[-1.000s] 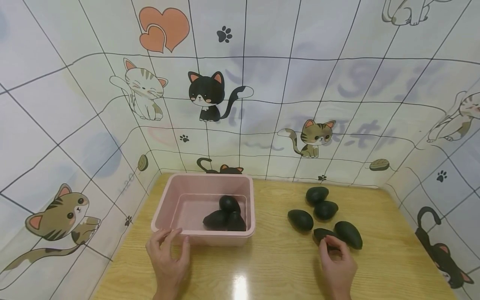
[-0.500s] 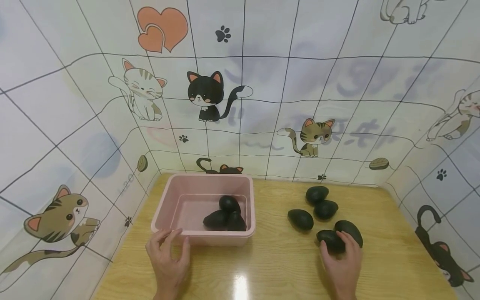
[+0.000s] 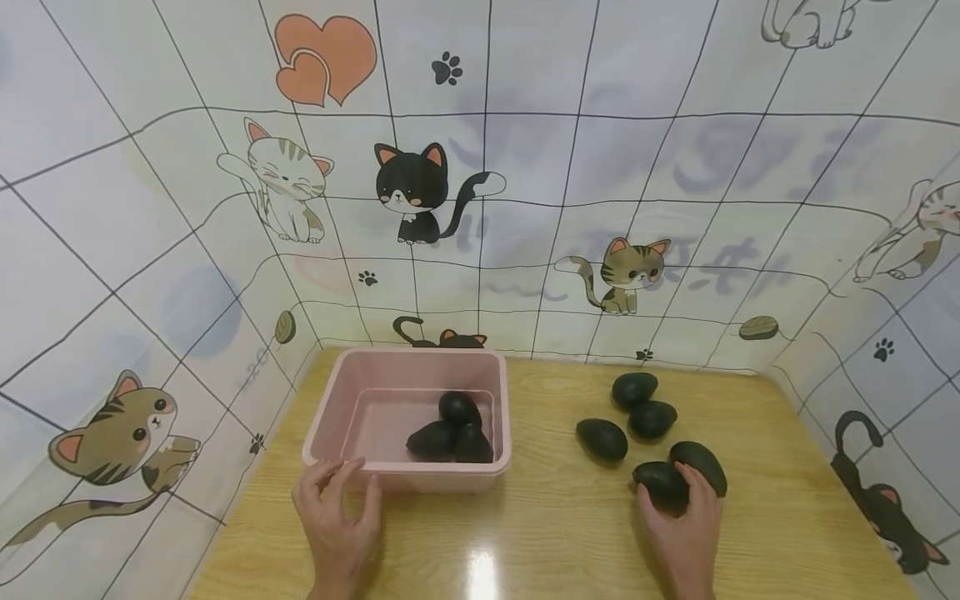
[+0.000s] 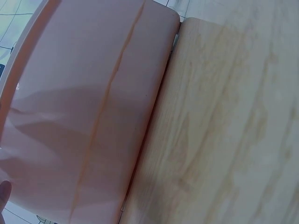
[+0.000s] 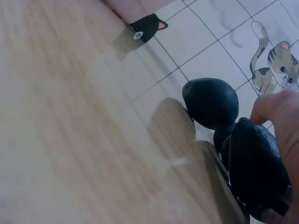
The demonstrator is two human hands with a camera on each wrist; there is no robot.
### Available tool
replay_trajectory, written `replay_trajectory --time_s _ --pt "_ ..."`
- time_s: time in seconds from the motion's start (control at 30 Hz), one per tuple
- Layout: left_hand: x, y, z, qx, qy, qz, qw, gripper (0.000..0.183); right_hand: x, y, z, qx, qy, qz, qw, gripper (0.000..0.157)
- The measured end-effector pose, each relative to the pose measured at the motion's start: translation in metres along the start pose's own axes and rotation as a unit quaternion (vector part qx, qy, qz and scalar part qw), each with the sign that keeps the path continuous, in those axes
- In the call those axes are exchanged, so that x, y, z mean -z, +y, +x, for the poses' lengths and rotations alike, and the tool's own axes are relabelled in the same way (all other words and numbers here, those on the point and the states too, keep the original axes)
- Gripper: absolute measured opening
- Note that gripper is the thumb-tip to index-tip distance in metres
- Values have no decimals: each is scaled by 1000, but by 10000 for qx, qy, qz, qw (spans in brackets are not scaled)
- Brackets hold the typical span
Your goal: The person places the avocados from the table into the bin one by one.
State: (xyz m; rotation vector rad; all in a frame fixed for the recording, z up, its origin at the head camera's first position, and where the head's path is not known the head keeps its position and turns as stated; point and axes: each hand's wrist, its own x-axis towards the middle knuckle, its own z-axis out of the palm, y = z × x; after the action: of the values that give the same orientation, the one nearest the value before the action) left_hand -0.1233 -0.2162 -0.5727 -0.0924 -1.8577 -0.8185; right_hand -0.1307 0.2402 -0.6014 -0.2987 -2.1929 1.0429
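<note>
My left hand [image 3: 336, 517] holds the near rim of a pink plastic bin [image 3: 405, 482], fingertips over the edge and thumb against the outer wall. In the left wrist view a fingertip [image 4: 4, 190] shows beside that wall. My right hand [image 3: 686, 525] grips a dark green avocado [image 3: 660, 483] on the table, thumb at its left end and fingers at its right. The right wrist view has this avocado [image 5: 254, 168] between finger and thumb. Just behind it lies another avocado [image 3: 699, 465], partly covered by my fingers.
Three avocados [image 3: 455, 429] lie together in the bin's near right part. Several more sit on the wooden table [image 3: 540, 517] to the right of the bin, among them one avocado [image 3: 602, 439] standing apart. A cat-printed wall covering [image 3: 525, 308] borders the table behind.
My right hand has gone from touching the avocado with fingertips together to spreading around and gripping it; the avocado has shifted slightly right. My left hand stays on the bin's rim.
</note>
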Motion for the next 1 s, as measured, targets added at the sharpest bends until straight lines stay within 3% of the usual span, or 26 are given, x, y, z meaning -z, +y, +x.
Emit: replay_trajectory --time_s 0.3,0.5,0.83,1.0 --pt "-1 2 1 -110 76 -19 9999 33 2 4 1 -697 -524 -124 9961 71" --pt "0 2 1 -65 56 -8 10000 33 5 4 2 -1153 -1008 -272 9878 78" --pt "2 4 3 59 -108 28 9999 33 8 7 4 -1294 -1459 -466 9797 84" --pt "1 4 2 43 -77 39 10000 32 8 8 4 -1282 -1434 -443 9803 84"
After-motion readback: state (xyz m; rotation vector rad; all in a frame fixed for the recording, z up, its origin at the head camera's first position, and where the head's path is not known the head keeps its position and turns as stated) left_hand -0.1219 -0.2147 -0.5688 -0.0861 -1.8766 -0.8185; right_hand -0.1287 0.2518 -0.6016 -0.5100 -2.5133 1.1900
